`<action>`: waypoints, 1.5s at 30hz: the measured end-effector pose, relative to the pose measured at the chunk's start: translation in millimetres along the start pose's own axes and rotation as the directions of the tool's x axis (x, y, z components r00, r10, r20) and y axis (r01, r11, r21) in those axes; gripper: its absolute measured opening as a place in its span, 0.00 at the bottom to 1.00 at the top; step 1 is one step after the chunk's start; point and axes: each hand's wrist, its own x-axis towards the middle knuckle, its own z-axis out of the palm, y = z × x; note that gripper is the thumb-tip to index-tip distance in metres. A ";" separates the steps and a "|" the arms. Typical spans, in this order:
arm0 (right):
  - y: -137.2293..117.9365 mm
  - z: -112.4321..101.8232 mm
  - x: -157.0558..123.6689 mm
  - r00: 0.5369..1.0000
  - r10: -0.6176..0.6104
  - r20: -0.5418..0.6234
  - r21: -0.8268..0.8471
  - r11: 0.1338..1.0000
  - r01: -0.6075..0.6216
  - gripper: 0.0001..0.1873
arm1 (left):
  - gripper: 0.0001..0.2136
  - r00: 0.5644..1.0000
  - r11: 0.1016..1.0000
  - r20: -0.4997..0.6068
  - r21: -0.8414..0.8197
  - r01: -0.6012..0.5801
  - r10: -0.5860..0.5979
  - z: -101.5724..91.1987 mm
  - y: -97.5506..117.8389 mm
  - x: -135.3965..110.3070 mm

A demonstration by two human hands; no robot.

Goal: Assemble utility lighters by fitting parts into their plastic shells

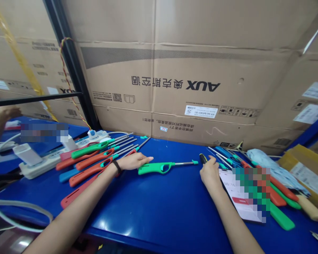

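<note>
Left hand lay flat, fingers on the green plastic long-nosed lighter. At three o'clock, right hand gripped perhaps a black-handled screwdriver. Blue metal table beneath.

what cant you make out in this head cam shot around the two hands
- Right hand: its own back hides the fingers, so its grip on the black-handled tool is unclear.
- Card under the right pile: a blurred patch covers its print.
- Left hand: fingers rest at the green lighter, grip uncertain.
- Power strip: a blurred patch covers what lies behind it.
</note>
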 end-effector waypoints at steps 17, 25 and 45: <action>-36.0 -25.3 -2.9 0.934 -0.291 -0.205 0.353 0.869 0.348 0.22 | 0.13 0.867 0.906 -0.362 0.115 0.407 -0.343 16.4 25.8 132.3; -34.0 -24.0 -1.7 0.926 -0.339 -0.166 0.359 0.854 0.377 0.23 | 0.13 0.852 0.889 -0.336 0.083 0.451 -0.401 23.4 17.0 139.3; -42.9 -27.3 -12.1 0.935 -0.344 -0.092 0.394 0.850 0.351 0.24 | 0.13 0.848 0.893 -0.339 0.050 0.448 -0.407 2.4 -1.3 118.7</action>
